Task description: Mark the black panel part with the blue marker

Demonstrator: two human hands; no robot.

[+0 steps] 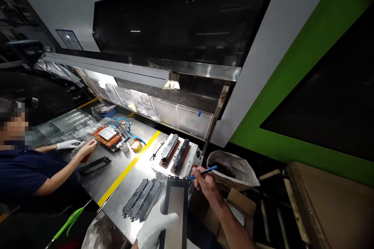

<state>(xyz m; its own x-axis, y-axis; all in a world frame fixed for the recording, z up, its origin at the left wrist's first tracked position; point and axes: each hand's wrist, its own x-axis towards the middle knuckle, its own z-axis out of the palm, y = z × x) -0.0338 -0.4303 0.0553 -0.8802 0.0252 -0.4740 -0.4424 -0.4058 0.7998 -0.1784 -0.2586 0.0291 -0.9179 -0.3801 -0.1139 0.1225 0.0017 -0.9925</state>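
My left hand (156,227), in a white glove, grips a long black rectangular frame (175,202) near its lower end, holding it over the metal table (131,171). My bare right hand (206,183) pinches a thin blue tool (203,173) whose tip rests at the frame's upper right corner. Just left of the frame lie a few dark moulded strips (142,198). Beyond it stands a white fixture (177,153) carrying two black parts on red bases.
A co-worker sits at the left; one gloved hand (67,144) and one bare hand (89,148) reach toward an orange fixture (106,137). Another black frame (94,165) lies near them. A yellow stripe (128,169) crosses the table. A lined bin (232,169) stands right, green-handled tool (68,222) front left.
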